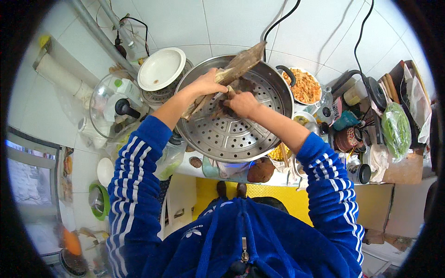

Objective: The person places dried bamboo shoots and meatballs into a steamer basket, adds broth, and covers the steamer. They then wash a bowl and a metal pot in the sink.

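Nearest the viewer, two blue sleeves with white stripes are seen rising from the lower edge, and the forearms cross over the near rim of a large perforated steel steamer tray (232, 134), which is set at the near edge of the surface (408, 171). A brown round lump (261, 170) is tucked just under the tray's near rim, partly hidden by it. Over the far half of the tray, a long dried brown leaf (241, 65) is held slanting up toward the far rim; it is gripped by the left hand (208, 83), whose fingers are closed around its lower part. The right hand (241, 103) is curled shut on a dark leaf-wrapped bundle (227, 107) just beside the left, so the bundle is largely covered by the fingers. To the left of the tray, a glass lid with a black knob (116, 109) is laid, and behind it a white bowl (161, 69), seemingly empty. To the right, a bowl of shredded orange-brown food (304, 86) is touched by the tray's rim. Farther right, a green bag of vegetables (396, 129) is rested among crowded jars.
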`<action>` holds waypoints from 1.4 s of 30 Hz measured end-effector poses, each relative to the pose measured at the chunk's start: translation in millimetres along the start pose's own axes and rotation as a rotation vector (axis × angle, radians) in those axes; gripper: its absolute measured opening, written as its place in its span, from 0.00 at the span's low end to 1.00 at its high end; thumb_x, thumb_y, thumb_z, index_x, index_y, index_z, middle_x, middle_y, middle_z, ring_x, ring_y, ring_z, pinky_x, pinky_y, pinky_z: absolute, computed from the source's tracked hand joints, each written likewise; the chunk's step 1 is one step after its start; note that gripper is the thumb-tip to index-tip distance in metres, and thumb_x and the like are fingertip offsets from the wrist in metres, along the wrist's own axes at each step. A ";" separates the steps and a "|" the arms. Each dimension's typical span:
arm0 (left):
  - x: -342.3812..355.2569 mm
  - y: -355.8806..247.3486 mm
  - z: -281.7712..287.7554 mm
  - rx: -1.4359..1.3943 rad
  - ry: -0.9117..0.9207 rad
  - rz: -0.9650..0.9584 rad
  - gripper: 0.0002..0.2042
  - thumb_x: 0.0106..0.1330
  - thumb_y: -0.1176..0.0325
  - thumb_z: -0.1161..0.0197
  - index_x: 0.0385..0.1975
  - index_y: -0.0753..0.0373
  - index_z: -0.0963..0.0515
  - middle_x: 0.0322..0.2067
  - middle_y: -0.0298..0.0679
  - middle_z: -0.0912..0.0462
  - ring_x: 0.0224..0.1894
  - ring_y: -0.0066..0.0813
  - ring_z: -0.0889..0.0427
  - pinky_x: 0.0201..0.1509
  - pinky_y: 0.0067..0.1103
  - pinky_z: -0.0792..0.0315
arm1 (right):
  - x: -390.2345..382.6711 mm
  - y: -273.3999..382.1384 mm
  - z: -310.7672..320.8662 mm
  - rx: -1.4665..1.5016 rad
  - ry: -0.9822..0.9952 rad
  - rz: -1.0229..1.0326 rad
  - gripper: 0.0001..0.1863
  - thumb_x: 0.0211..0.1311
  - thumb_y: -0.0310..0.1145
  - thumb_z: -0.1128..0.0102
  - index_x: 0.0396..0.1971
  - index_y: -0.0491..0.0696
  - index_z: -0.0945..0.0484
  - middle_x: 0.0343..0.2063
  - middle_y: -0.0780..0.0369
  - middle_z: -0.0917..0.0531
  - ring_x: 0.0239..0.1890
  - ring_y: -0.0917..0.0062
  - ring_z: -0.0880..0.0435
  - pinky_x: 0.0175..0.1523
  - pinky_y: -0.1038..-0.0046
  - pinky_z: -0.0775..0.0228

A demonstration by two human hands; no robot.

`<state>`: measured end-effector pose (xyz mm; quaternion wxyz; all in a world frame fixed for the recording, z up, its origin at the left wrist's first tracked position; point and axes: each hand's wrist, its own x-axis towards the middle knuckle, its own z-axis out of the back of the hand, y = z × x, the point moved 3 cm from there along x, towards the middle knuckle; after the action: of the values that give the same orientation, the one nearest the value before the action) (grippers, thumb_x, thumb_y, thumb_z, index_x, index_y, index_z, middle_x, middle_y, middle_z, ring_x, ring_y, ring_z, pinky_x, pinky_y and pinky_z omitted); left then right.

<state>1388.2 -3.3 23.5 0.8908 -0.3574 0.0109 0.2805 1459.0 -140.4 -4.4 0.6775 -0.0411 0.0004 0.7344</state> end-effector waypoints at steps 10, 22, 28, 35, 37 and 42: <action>-40.1 -13.4 -58.6 0.376 -0.019 -0.021 0.46 0.43 0.47 0.34 0.60 0.64 0.47 0.55 0.55 0.43 0.60 0.50 0.45 0.60 0.39 0.45 | -65.8 52.2 15.2 0.260 0.248 0.122 0.16 0.49 0.32 0.46 0.41 0.55 0.24 0.33 0.58 0.24 0.39 0.63 0.22 0.41 0.64 0.28; -98.8 -2.9 -27.3 0.760 -0.030 -0.208 0.14 0.51 0.62 0.37 0.32 0.65 0.24 0.30 0.47 0.21 0.36 0.44 0.22 0.38 0.34 0.28 | -72.7 -0.8 24.6 0.230 -0.376 -0.122 0.09 0.49 0.33 0.46 0.30 0.48 0.23 0.31 0.59 0.21 0.36 0.65 0.21 0.37 0.66 0.26; -121.0 6.9 -27.8 0.865 0.215 -0.099 0.15 0.51 0.58 0.38 0.28 0.65 0.22 0.27 0.49 0.20 0.32 0.44 0.20 0.35 0.35 0.27 | -52.1 -27.3 -1.2 0.124 -0.122 -0.435 0.21 0.52 0.45 0.45 0.41 0.46 0.28 0.44 0.52 0.28 0.49 0.59 0.29 0.48 0.64 0.31; -116.4 10.6 -41.1 0.963 0.340 -0.154 0.08 0.50 0.69 0.42 0.27 0.64 0.21 0.27 0.49 0.20 0.33 0.43 0.19 0.36 0.33 0.25 | -40.8 -32.4 -18.6 0.097 0.186 -0.500 0.28 0.56 0.53 0.51 0.54 0.53 0.35 0.54 0.48 0.35 0.56 0.58 0.34 0.57 0.59 0.41; -113.6 10.6 -42.3 0.974 0.309 -0.162 0.07 0.50 0.71 0.43 0.27 0.64 0.21 0.27 0.48 0.20 0.33 0.42 0.19 0.35 0.32 0.25 | -37.9 -36.8 -19.4 0.109 0.255 -0.487 0.29 0.56 0.53 0.52 0.55 0.54 0.37 0.55 0.48 0.36 0.57 0.59 0.35 0.58 0.59 0.43; -105.7 18.3 -23.9 0.840 0.057 -0.173 0.06 0.50 0.72 0.43 0.25 0.65 0.22 0.27 0.48 0.20 0.33 0.43 0.19 0.34 0.32 0.25 | -36.9 -46.6 -17.1 0.081 0.341 -0.442 0.32 0.55 0.54 0.52 0.57 0.55 0.40 0.56 0.49 0.37 0.58 0.59 0.37 0.59 0.56 0.47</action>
<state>1294.1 -59.9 17.5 0.9785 0.0289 0.1189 0.1659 1509.3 -174.2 -16.7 0.8124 -0.1358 0.1348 0.5508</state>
